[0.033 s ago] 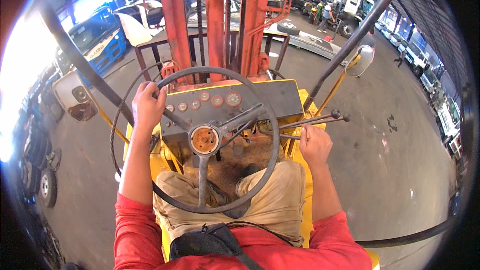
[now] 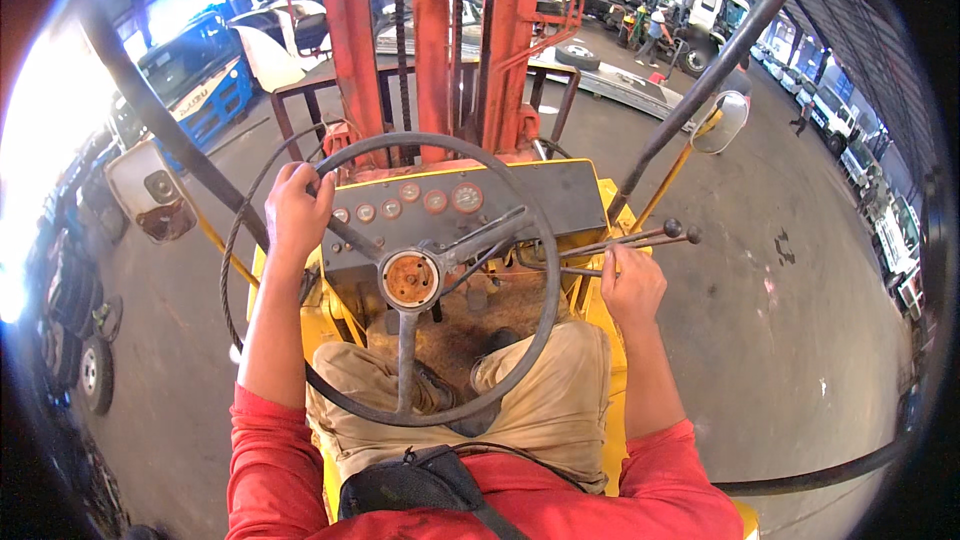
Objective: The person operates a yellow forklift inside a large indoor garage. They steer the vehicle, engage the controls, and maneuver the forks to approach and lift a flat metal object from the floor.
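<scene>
My left hand [image 2: 299, 208] is closed around the upper left rim of the black steering wheel [image 2: 404, 365], whose hub is rusty. My right hand [image 2: 634, 285] is wrapped round the end of a control lever [image 2: 580, 271] on the right of the dashboard, its knob hidden in the fist. Just above that hand, two more levers with dark round knobs [image 2: 672, 228] stick out untouched. Past the wheel is the dark dashboard [image 2: 560, 195] with several round gauges [image 2: 466, 198]. Beyond it rises the forklift's orange mast [image 2: 430, 50] with its chains.
Dark roof posts [image 2: 700, 90] flank me. Mirrors [image 2: 722, 122] stand out on both sides. A flat metal bed [image 2: 635, 90] and a loose tyre [image 2: 577, 56] lie ahead. People, one by a wheel [image 2: 655, 35], are among parked trucks. A blue truck [image 2: 200, 80] stands left.
</scene>
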`<action>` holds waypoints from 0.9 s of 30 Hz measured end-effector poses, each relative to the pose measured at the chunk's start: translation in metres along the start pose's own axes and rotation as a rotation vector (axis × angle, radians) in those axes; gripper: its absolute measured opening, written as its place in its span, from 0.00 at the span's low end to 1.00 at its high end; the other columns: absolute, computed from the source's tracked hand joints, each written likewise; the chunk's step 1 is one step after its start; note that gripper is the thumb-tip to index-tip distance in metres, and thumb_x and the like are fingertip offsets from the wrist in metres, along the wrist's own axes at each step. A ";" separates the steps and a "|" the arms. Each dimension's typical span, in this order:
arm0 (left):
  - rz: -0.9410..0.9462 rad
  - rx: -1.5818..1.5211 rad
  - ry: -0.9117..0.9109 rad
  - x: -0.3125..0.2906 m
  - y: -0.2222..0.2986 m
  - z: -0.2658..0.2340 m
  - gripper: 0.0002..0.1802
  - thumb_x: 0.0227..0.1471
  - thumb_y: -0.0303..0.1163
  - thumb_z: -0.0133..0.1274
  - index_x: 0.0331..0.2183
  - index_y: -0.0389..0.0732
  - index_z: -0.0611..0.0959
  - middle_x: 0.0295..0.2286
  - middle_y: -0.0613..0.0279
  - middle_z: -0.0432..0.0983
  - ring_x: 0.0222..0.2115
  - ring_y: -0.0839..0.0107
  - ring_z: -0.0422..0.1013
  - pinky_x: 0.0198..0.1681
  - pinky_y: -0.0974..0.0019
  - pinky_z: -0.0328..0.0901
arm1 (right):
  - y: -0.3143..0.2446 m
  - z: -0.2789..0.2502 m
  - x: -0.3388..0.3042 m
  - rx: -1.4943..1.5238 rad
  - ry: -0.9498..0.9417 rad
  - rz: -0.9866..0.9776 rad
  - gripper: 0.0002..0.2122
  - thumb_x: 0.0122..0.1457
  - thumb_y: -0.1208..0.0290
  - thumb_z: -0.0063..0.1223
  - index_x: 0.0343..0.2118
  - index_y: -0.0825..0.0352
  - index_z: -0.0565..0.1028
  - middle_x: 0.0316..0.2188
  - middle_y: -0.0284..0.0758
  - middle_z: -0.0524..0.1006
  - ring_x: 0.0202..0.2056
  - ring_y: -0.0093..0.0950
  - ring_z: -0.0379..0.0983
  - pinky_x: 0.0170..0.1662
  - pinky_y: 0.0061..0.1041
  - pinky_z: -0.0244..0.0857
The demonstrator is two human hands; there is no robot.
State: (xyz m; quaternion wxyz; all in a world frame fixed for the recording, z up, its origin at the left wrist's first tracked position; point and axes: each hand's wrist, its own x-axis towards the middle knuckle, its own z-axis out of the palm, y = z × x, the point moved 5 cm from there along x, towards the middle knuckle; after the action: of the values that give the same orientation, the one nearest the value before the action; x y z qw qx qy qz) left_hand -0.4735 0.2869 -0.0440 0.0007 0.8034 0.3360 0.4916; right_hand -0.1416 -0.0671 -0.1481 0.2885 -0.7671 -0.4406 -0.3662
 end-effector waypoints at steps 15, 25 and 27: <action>0.002 -0.014 0.041 -0.001 -0.002 0.001 0.17 0.55 0.40 0.64 0.25 0.37 0.79 0.32 0.49 0.77 0.32 0.45 0.76 0.38 0.49 0.70 | -0.003 0.007 0.062 -0.056 0.097 0.016 0.07 0.63 0.66 0.56 0.33 0.63 0.81 0.30 0.35 0.82 0.32 0.38 0.78 0.36 0.38 0.71; -0.007 -0.028 0.051 0.001 -0.006 0.003 0.17 0.56 0.41 0.63 0.25 0.38 0.80 0.32 0.50 0.77 0.31 0.47 0.76 0.37 0.49 0.70 | -0.007 0.001 0.059 -0.094 0.136 0.021 0.06 0.62 0.66 0.59 0.34 0.61 0.82 0.29 0.33 0.82 0.31 0.35 0.79 0.34 0.35 0.71; -0.016 -0.025 0.030 -0.001 -0.006 -0.001 0.17 0.56 0.41 0.63 0.25 0.38 0.80 0.31 0.50 0.77 0.31 0.47 0.76 0.36 0.49 0.70 | -0.010 0.004 0.059 -0.105 0.151 0.020 0.05 0.62 0.66 0.59 0.35 0.60 0.83 0.29 0.33 0.83 0.31 0.35 0.79 0.34 0.35 0.71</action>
State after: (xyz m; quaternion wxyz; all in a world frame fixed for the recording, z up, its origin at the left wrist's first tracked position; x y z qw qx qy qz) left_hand -0.4773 0.2905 -0.0464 0.0095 0.7932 0.3361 0.5077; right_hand -0.1289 -0.0327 -0.1012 0.2840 -0.7556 -0.3902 -0.4429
